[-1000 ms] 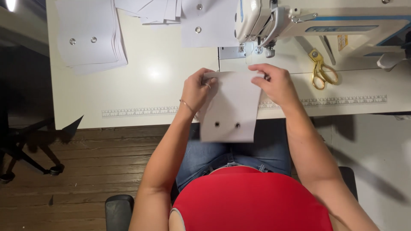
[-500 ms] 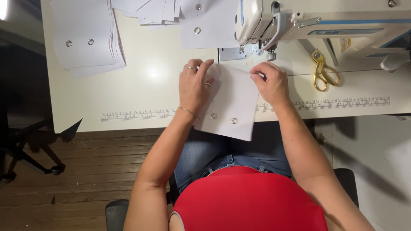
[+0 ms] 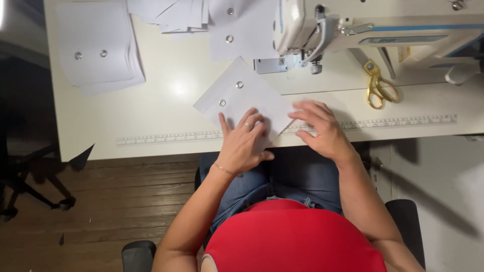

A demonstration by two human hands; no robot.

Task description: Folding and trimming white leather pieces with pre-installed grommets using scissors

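Observation:
A white fabric piece (image 3: 242, 98) with two metal eyelets lies tilted on the white table (image 3: 166, 108), just in front of the sewing machine's needle area (image 3: 302, 55). My left hand (image 3: 244, 143) presses flat on the piece's near corner at the table's front edge, fingers spread, a ring on one finger. My right hand (image 3: 325, 128) rests flat beside it on the right, fingertips at the piece's right edge. Neither hand grips anything.
A white sewing machine (image 3: 363, 27) stands at the back right. Gold-handled scissors (image 3: 378, 85) lie beside it. A stack of white eyelet pieces (image 3: 98, 50) sits at the back left, more pieces (image 3: 237, 25) at the back centre. A ruler strip (image 3: 166, 137) runs along the table's front edge.
The piece hung over the table's front edge; now it has been turned and slid up onto the table, eyelets pointing back left. Both hands moved toward the front edge.

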